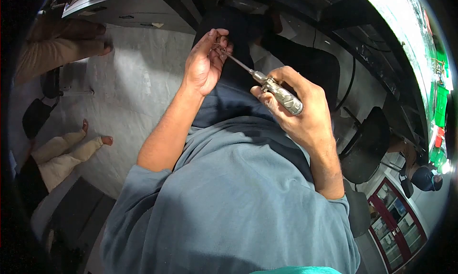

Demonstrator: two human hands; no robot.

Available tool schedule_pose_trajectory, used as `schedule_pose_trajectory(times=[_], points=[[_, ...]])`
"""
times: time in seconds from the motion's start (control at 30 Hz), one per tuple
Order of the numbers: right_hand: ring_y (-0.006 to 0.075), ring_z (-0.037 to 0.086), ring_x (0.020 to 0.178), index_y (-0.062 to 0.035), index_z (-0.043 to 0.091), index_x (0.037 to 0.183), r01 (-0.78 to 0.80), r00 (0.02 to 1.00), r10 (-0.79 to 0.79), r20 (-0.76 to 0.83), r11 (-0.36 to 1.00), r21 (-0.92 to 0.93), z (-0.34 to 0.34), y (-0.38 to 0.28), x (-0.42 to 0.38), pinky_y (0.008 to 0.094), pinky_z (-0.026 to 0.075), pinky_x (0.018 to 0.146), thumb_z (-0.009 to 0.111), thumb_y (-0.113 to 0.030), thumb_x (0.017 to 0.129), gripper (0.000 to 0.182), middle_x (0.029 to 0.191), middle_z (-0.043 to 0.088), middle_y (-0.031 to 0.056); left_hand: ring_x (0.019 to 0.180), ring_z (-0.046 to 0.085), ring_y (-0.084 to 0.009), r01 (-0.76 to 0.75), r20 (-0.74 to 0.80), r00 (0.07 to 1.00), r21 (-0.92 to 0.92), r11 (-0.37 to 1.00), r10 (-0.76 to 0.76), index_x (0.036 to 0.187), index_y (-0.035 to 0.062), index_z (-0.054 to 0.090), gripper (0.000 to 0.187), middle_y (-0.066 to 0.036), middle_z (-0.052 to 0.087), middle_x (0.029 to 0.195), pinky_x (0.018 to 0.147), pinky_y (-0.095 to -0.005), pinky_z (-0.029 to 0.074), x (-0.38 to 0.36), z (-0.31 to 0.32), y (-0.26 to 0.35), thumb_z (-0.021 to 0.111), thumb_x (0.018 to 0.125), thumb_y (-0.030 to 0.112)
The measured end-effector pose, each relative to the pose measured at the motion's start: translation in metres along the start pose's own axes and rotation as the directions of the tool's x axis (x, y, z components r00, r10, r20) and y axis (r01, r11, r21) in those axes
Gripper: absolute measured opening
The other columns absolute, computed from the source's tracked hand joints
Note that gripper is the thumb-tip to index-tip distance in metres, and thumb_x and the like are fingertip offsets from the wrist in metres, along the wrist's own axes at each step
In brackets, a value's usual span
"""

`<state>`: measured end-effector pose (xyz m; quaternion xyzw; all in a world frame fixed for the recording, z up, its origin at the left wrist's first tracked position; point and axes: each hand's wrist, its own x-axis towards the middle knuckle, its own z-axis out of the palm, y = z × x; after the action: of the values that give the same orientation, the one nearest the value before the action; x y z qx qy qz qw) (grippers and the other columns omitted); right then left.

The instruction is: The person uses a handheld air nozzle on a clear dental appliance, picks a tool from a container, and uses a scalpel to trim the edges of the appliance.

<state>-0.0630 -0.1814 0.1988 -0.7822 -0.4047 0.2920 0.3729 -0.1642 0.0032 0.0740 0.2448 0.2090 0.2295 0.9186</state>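
Observation:
Over my lap, my left hand (206,64) has its palm turned up and its fingers curled round a small piece of thin, shiny wire (221,50). Wrapped in my right hand (300,100) is a metal-handled tool (285,96) with a patterned grip and a long thin shaft (241,64). The shaft slants up and left, its tip right at the wire piece by my left fingertips. Part of the wire is hidden behind those fingers.
A workbench (403,49) with green and red items runs along the right. Black chairs (365,145) stand at right and left. Other people's legs (67,150) show on the left, and another person (424,178) sits far right. A dark-red framed cabinet (396,224) stands behind.

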Motion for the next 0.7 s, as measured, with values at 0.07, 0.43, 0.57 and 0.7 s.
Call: schedule_pose_trajectory(times=[0.07,0.43,0.57,0.7], points=[[0.0255,0.069,0.077,-0.0062,0.062,0.098,0.025,0.999,-0.025,-0.024,1.0,-0.018,-0.001,0.0,0.0,0.0359,0.055,0.066,0.072,-0.023,0.08,0.027,0.084,0.068,0.0122,0.08,0.058,-0.0174,-0.006,-0.031,1.0,-0.018,1.0,0.006,0.103,-0.0001,0.062,0.027,-0.004,0.061,0.083,0.078,-0.0291,0.047,0.0,-0.001,0.0,0.053,0.098,0.024],[0.0283,0.068,0.077,-0.0057,0.061,0.097,-0.023,0.999,0.03,0.043,0.988,-0.154,0.011,-0.022,0.006,0.0375,0.054,0.066,0.072,-0.022,0.079,0.027,0.085,0.067,0.012,0.095,0.062,-0.0229,-0.004,-0.094,0.996,0.024,1.0,0.006,0.111,-0.0018,0.057,0.027,-0.007,0.062,0.09,0.093,-0.0348,0.048,-0.002,-0.014,0.014,0.05,0.099,0.021],[0.0285,0.068,0.078,-0.0056,0.061,0.096,-0.019,1.0,0.02,0.007,0.992,-0.125,-0.006,-0.006,0.0,0.0377,0.054,0.066,0.072,-0.022,0.078,0.026,0.085,0.067,0.012,0.095,0.062,-0.0231,-0.013,-0.097,0.995,0.069,0.998,0.02,0.11,-0.002,0.057,0.028,-0.007,0.062,0.09,0.093,-0.0355,0.049,0.003,0.003,-0.005,0.049,0.099,0.022],[0.0278,0.068,0.078,-0.0052,0.061,0.095,0.015,0.999,-0.019,-0.027,0.989,-0.148,-0.002,-0.007,0.002,0.0372,0.054,0.067,0.072,-0.02,0.078,0.025,0.085,0.067,0.0114,0.095,0.063,-0.0233,-0.016,-0.077,0.997,0.069,0.997,0.021,0.11,-0.0022,0.058,0.027,-0.007,0.063,0.091,0.092,-0.0358,0.049,0.002,0.0,-0.004,0.049,0.099,0.021]])
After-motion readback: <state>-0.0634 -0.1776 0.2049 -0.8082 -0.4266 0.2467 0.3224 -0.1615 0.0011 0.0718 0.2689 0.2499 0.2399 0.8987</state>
